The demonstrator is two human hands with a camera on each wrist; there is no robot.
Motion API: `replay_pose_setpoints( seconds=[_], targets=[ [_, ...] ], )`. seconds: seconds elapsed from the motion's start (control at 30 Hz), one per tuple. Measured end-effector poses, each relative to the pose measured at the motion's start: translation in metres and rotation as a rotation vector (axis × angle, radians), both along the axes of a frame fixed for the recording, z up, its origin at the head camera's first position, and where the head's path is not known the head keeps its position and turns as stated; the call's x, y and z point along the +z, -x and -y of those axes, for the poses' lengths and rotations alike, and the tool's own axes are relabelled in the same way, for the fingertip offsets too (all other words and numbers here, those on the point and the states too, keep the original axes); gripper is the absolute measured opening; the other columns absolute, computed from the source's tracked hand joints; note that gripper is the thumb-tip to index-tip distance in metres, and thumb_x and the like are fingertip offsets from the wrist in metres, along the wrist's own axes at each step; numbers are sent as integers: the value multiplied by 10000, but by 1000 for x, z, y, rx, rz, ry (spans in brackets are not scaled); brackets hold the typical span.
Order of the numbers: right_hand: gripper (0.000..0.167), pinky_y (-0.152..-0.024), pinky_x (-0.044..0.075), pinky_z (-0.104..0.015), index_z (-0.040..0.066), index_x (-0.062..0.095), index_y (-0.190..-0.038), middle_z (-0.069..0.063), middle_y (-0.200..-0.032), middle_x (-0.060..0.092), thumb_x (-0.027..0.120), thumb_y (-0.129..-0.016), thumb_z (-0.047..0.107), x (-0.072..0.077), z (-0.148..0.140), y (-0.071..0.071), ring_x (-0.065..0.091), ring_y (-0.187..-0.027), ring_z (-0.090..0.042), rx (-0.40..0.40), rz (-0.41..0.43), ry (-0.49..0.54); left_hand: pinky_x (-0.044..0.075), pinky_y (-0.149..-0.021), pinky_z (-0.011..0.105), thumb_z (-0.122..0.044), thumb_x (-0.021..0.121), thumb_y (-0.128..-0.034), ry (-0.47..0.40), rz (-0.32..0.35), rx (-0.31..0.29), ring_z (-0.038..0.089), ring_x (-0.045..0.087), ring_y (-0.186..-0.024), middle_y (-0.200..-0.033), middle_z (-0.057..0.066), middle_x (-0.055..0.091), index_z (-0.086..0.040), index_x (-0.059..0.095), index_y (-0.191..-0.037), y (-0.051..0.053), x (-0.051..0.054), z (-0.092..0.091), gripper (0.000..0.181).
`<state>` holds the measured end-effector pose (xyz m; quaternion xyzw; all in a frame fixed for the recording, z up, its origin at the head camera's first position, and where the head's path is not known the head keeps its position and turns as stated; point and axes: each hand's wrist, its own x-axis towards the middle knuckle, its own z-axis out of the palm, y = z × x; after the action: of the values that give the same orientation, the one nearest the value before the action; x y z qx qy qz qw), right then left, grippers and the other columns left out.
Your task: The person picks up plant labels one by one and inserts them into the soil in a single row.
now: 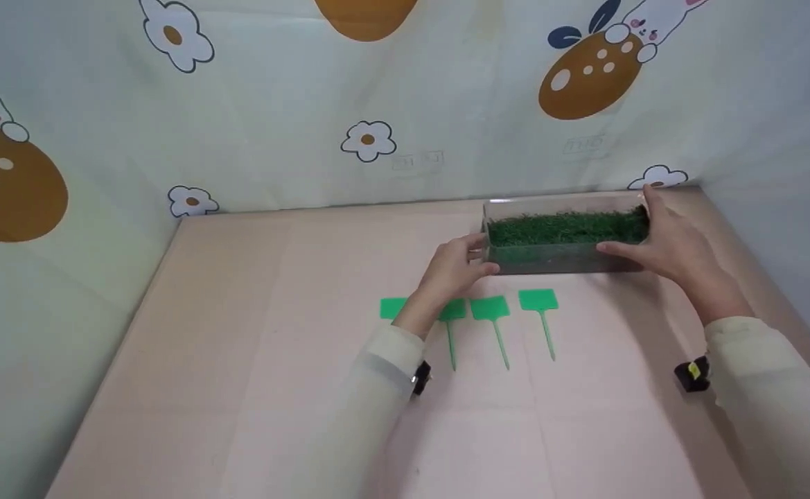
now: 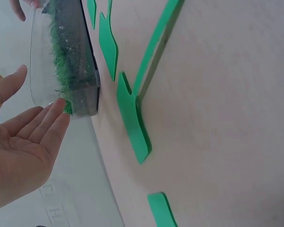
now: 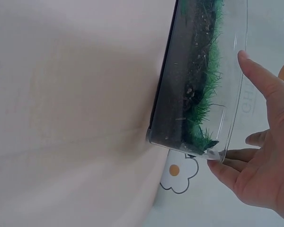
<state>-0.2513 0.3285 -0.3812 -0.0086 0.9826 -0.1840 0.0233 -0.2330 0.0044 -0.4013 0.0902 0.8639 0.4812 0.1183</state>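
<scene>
Now, left hand (image 1: 450, 265): fingers nearly straight, thumb apart from them, at the left end of a clear box (image 1: 550, 260); whether they press on it cannot be told.
Right hand (image 1: 678, 246): thumb over the near wall, fingers round the right end, gripping the box.
Box position: lengthwise between the fingers of the 2 hands.
Green grass (image 1: 557, 225): inside the box, between both sets of fingertips.
4 green tags (image 1: 538, 299): in a row on the tabletop (image 1: 238, 333), nearer the person than the left fingers, the 2 leftmost partly hidden by that arm.
Printed cloth (image 1: 273, 111): beyond the fingers.
</scene>
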Motion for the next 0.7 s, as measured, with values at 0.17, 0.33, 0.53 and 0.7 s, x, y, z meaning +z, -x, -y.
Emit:
replay_pose_setpoints(
  seconds=[0.17,0.33,0.53,0.7],
  targets=[
    [1321,-967,372,-729,58,-72,-1594,-404,-1523,269,656,-759,777,0,7,0,397,-1253,-615,4,3,16,486,-1071,317,-170,675,-961,-29,0,19,187,578,-1316,-1451,65,575,-109,468,-1483,1,-1,9,565],
    [1313,-973,378,-722,53,-66,-1595,-416,-1497,300,665,-765,762,1,16,1,404,-1248,-614,10,20,35,515,-1026,291,-159,681,-956,-32,-13,65,188,612,-1271,-1405,74,608,-90,523,-1434,2,0,19,508],
    [1263,-994,377,-718,66,-70,-1597,-402,-1505,307,705,-804,671,2,27,0,370,-1298,-598,17,53,80,528,-1001,289,-142,702,-938,-23,-39,146,194,652,-1201,-1300,83,665,-70,593,-1343,3,0,30,425],
    [1224,-1047,360,-696,44,-50,-1595,-403,-1496,332,742,-829,576,3,37,-2,368,-1337,-569,36,54,120,547,-965,297,-155,715,-929,-9,-57,199,197,680,-1145,-1233,83,694,-69,625,-1287,2,-1,39,378]
  ],
)
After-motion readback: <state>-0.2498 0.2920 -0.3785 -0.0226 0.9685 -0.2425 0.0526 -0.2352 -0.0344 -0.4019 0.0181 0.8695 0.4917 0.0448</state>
